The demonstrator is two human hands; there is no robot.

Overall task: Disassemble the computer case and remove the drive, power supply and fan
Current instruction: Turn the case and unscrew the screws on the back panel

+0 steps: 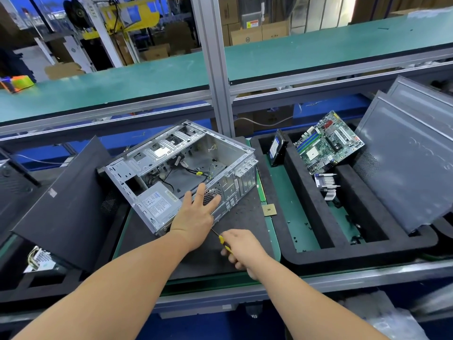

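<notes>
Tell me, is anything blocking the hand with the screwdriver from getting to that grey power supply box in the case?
Yes. The left hand lies flat against the case's rear panel, between the right hand holding the screwdriver and the power supply, which sits behind that panel.

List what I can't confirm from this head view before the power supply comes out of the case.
- Screwdriver tip: the yellow-handled screwdriver in the right hand runs behind the left hand.
- Rear screws of the grey metal power supply: too small, partly covered by the left hand.
- Fan behind the round grille on the silver open computer case: covered by fingers.
- Label text on the supply: blurred.
</notes>
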